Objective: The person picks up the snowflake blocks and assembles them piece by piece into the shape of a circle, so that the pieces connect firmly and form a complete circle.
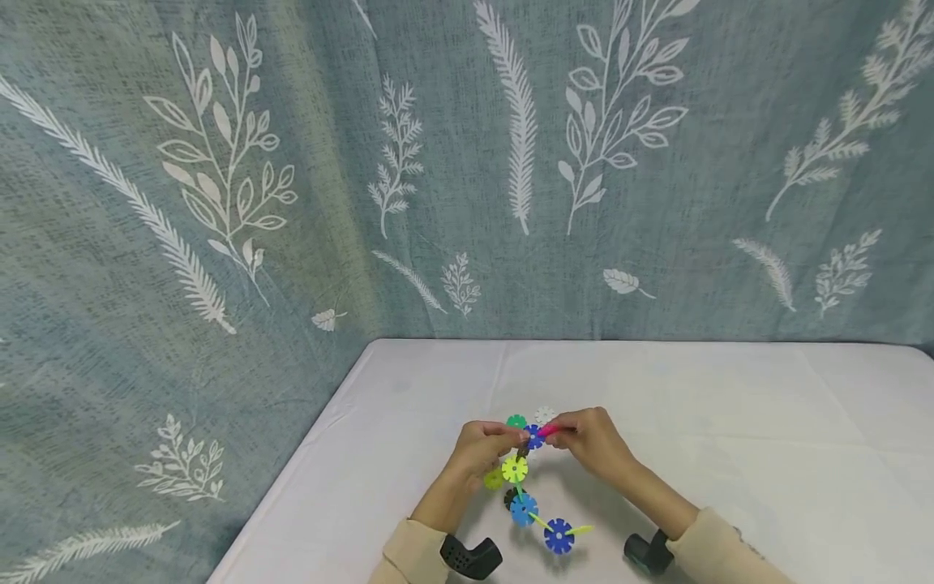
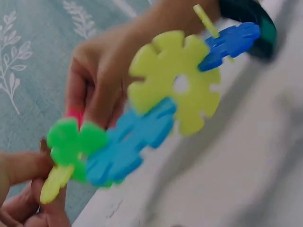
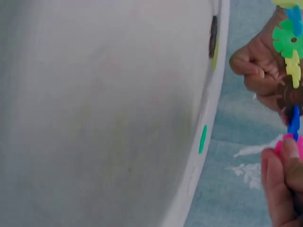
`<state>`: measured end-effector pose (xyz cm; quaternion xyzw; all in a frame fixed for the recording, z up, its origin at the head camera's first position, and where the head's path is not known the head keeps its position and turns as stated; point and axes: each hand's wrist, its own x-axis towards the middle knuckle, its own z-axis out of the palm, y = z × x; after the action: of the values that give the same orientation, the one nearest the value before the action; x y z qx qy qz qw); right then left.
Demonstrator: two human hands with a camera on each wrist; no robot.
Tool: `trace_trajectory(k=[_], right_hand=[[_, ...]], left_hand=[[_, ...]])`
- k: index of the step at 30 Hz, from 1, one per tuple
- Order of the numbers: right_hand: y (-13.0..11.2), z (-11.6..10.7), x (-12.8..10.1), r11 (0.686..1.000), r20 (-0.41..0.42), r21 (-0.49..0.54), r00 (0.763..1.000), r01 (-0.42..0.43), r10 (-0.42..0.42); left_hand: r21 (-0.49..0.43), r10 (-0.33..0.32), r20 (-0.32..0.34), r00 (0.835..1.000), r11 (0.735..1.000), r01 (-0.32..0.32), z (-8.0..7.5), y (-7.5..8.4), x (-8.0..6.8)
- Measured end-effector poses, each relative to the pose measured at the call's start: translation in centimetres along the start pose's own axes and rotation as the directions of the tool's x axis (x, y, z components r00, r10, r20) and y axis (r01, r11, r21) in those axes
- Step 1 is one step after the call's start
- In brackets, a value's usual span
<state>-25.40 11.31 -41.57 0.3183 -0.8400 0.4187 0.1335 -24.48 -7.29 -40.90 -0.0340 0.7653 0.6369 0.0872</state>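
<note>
A chain of notched plastic discs in several colours hangs from my left hand (image 1: 477, 450), whose thumb and fingers pinch it near its upper end. A dark blue disc (image 1: 535, 439) is at that end, beside a brown disc (image 3: 288, 92). My right hand (image 1: 594, 442) pinches a pink disc (image 1: 551, 427) against the blue one's edge; how deep the notches fit cannot be seen. Further down the chain come a yellow disc (image 1: 514, 469), a light blue disc (image 1: 524, 509) and another dark blue disc (image 1: 559, 536). A green disc (image 2: 71, 142) shows close to the left fingertips.
Beyond the hands, a green disc (image 1: 516, 421) and a white disc (image 1: 544, 414) lie on the white-covered table (image 1: 730, 405). A yellow-green disc (image 1: 493, 478) appears beside the left wrist. A patterned curtain (image 1: 467, 162) hangs behind the table and along its left side.
</note>
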Motion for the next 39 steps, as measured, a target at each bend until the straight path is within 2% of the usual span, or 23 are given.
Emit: trace_trajectory(k=[4, 7, 9, 12, 15, 17, 21, 24, 26, 31, 33, 36, 39], right_hand=[[-0.1, -0.1, 0.1, 0.999, 0.007, -0.021, 0.999, 0.043, -0.043], [0.1, 0.0, 0.3, 0.999, 0.078, 0.044, 0.997, 0.025, -0.028], [0.3, 0.1, 0.4, 0.996, 0.124, 0.085, 0.992, -0.004, -0.006], [0.4, 0.4, 0.6, 0.990, 0.153, 0.128, 0.987, -0.058, 0.038], [0.4, 0.9, 0.7, 0.980, 0.157, 0.167, 0.984, -0.111, 0.085], [0.3, 1.4, 0.8, 0.971, 0.169, 0.192, 0.980, -0.140, 0.108], [0.0, 2.3, 0.8, 0.958, 0.200, 0.229, 0.971, -0.174, 0.128], [0.1, 2.5, 0.6, 0.959, 0.221, 0.213, 0.966, -0.185, 0.137], [0.3, 2.6, 0.4, 0.965, 0.267, 0.184, 0.955, -0.184, 0.131], [0.6, 2.8, 0.1, 0.974, 0.438, 0.113, 0.890, -0.195, 0.128], [0.4, 3.0, 0.0, 0.978, 0.476, 0.078, 0.869, -0.193, 0.134], [-0.2, 3.4, -0.1, 0.985, 0.475, 0.027, 0.870, -0.168, 0.135], [-0.6, 3.9, -0.3, 0.987, 0.448, -0.004, 0.882, -0.162, 0.147]], left_hand=[[0.037, 0.044, -0.007, 0.999, 0.998, -0.044, -0.2, 0.1, -0.3], [0.199, 0.145, -0.024, 0.989, 0.970, -0.137, -0.6, 0.1, -0.4], [0.289, 0.239, -0.056, 0.969, 0.933, -0.214, -0.9, 0.0, -0.5], [0.358, 0.390, -0.074, 0.918, 0.869, -0.341, -1.2, 0.0, -0.7], [0.324, 0.484, -0.013, 0.875, 0.830, -0.455, -1.1, -0.2, -0.9], [0.304, 0.507, 0.048, 0.860, 0.813, -0.496, -1.1, -0.4, -0.9], [0.293, 0.505, 0.101, 0.857, 0.808, -0.511, -1.5, -0.8, -1.1], [0.279, 0.492, 0.105, 0.864, 0.820, -0.501, -2.3, -1.0, -1.2], [0.279, 0.483, 0.099, 0.870, 0.826, -0.490, -3.0, -1.2, -1.3], [0.269, 0.456, 0.086, 0.886, 0.845, -0.462, -4.2, -1.4, -1.3], [0.265, 0.442, 0.086, 0.893, 0.854, -0.448, -4.3, -0.6, -2.0], [0.266, 0.430, 0.081, 0.899, 0.860, -0.435, -4.3, 0.6, -3.2], [0.269, 0.426, 0.073, 0.902, 0.862, -0.429, -4.2, 1.2, -3.9]])
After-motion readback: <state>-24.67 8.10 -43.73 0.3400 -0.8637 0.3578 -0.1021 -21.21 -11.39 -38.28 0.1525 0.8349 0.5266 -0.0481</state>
